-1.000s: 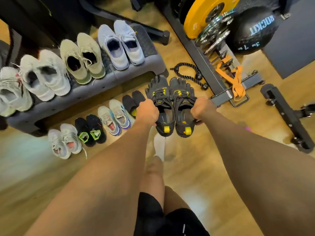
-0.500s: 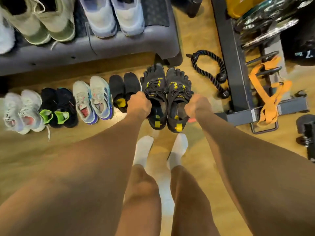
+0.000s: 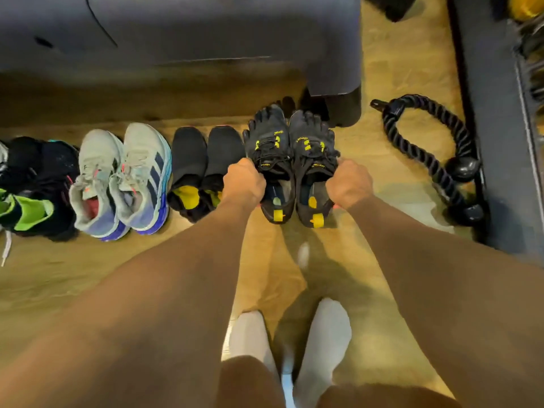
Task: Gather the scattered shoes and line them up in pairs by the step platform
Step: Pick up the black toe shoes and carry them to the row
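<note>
My left hand (image 3: 243, 182) grips the left black toe shoe (image 3: 269, 145) by its collar. My right hand (image 3: 348, 184) grips the right black toe shoe (image 3: 312, 148) the same way. Both shoes have yellow lace loops and heel tabs, lie side by side with toes towards the grey step platform (image 3: 182, 39), and are low at the floor at the right end of a row. Left of them stand a black slip-on pair (image 3: 200, 166), a grey and blue trainer pair (image 3: 123, 181), and a black pair with green tongues (image 3: 32, 189).
A black rope handle (image 3: 432, 148) lies on the wooden floor right of the toe shoes. A dark rack base (image 3: 497, 113) runs along the right edge. My feet in white socks (image 3: 323, 334) stand behind the row.
The view has closed in and tilted down. Both hands have lowered the toe shoes towards the floor beside the black slip-on pair, near the platform's right end.
</note>
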Demonstrator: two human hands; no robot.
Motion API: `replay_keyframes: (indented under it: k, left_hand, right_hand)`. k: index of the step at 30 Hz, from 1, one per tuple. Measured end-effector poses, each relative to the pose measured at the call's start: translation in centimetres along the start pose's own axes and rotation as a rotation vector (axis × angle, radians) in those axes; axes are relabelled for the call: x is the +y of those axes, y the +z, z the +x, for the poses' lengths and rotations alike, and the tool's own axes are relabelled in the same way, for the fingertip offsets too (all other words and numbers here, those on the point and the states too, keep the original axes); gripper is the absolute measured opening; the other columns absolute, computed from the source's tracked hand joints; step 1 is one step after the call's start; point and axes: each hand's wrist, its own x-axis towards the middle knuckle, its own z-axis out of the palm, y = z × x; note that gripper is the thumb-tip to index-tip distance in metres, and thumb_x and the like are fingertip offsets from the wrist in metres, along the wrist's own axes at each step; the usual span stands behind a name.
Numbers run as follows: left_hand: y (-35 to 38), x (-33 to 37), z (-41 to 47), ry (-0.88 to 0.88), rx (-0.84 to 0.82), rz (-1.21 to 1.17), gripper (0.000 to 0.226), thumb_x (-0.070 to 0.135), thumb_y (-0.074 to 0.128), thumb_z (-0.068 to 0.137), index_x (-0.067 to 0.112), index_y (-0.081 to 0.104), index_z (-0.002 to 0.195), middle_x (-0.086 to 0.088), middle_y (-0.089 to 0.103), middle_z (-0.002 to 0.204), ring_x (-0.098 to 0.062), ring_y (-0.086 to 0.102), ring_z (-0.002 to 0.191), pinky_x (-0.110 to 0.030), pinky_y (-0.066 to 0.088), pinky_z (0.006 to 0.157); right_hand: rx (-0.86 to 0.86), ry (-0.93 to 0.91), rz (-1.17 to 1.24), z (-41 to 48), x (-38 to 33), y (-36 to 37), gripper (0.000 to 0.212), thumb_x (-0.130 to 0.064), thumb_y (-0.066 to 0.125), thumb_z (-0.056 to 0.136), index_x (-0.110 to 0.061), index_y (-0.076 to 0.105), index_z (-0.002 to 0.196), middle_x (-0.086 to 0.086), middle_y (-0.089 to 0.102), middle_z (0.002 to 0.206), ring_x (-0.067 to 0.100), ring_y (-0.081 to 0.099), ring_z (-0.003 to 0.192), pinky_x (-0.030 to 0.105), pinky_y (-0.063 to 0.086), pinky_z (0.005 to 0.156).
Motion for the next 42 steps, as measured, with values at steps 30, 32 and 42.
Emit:
replay_keyframes:
  k: [30, 32, 42]
  left_hand:
    - [-4.0, 0.7, -1.7, 0.059, -0.182, -0.096, 0.057, 0.033, 0.05, 0.098, 0.016, 0.03, 0.148, -0.012, 0.044, 0.144, -0.032, 0.045, 0.128, -0.036, 0.041, 0.096]
    - [-8.4, 1.5, -5.7, 0.064, -0.132, -0.172, 0.059, 0.037, 0.05, 0.097, 0.016, 0.03, 0.149, -0.013, 0.045, 0.144, -0.034, 0.045, 0.128, -0.036, 0.04, 0.097]
    - [-41.5, 3.7, -29.6, 0.144, 0.19, -0.276, 0.062, 0.044, 0.051, 0.093, 0.019, 0.036, 0.147, -0.012, 0.04, 0.148, -0.03, 0.038, 0.135, -0.041, 0.033, 0.11]
  right_hand:
    - [-0.173, -0.131, -0.045, -2.9, -5.1, -2.5, 0.05, -0.033, 0.047, 0.099, -0.012, 0.035, 0.143, 0.013, 0.049, 0.139, 0.032, 0.046, 0.128, 0.034, 0.039, 0.099]
    - [-0.193, -0.21, -0.014, -6.9, -7.7, -6.3, 0.057, -0.044, 0.043, 0.098, -0.015, 0.034, 0.146, 0.011, 0.044, 0.145, 0.029, 0.042, 0.133, 0.036, 0.035, 0.105]
    - [-0.206, -0.718, -0.009, -32.5, -24.1, -32.2, 0.068, -0.063, 0.036, 0.093, -0.022, 0.034, 0.147, 0.005, 0.038, 0.151, 0.024, 0.037, 0.137, 0.037, 0.031, 0.106]
